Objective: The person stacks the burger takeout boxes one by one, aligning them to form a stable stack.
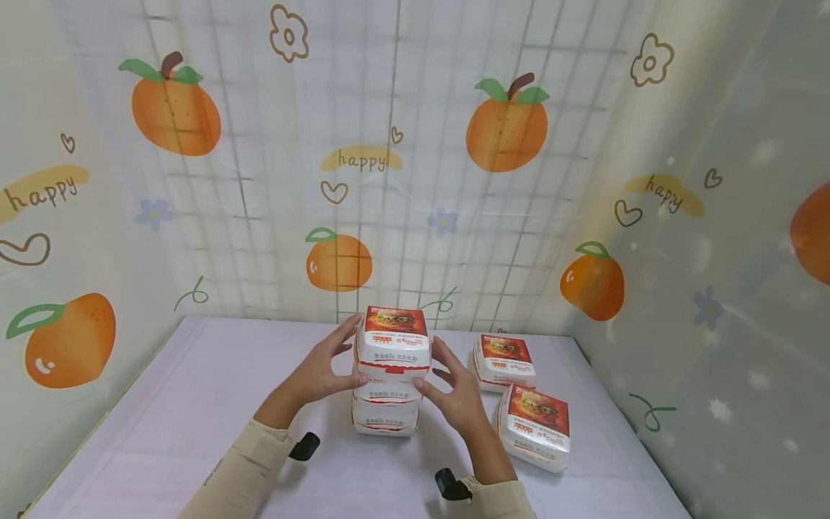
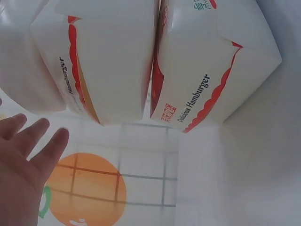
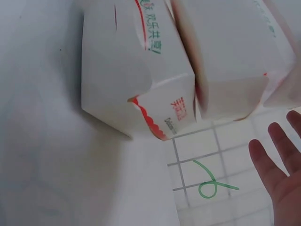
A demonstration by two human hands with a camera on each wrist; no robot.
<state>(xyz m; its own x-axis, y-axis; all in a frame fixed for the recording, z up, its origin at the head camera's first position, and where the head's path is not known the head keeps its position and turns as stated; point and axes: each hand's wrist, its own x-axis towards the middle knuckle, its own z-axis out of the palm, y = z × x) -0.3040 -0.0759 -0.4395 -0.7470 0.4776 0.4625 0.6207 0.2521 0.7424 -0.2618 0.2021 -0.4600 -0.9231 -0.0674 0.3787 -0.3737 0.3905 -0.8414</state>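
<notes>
Three white and red hamburger boxes stand in a stack, with the top box (image 1: 392, 342), the middle box (image 1: 387, 391) and the bottom box (image 1: 385, 418) one above another. My left hand (image 1: 318, 371) is at the left side of the top box, fingers spread and thumb low at its front corner. On the opposite side is my right hand (image 1: 454, 389), its thumb by the lower right front corner. Both wrist views show fairly straight fingers beside the stack; thumb contact is hard to judge. The lower boxes (image 2: 202, 61) appear sideways in the left wrist view.
Two more hamburger boxes stand right of the stack: a rear box (image 1: 504, 360) and a nearer, turned box (image 1: 534, 427). The pale table (image 1: 214, 389) ends at a curtain (image 1: 428, 238) printed with oranges, with a wire grid behind it.
</notes>
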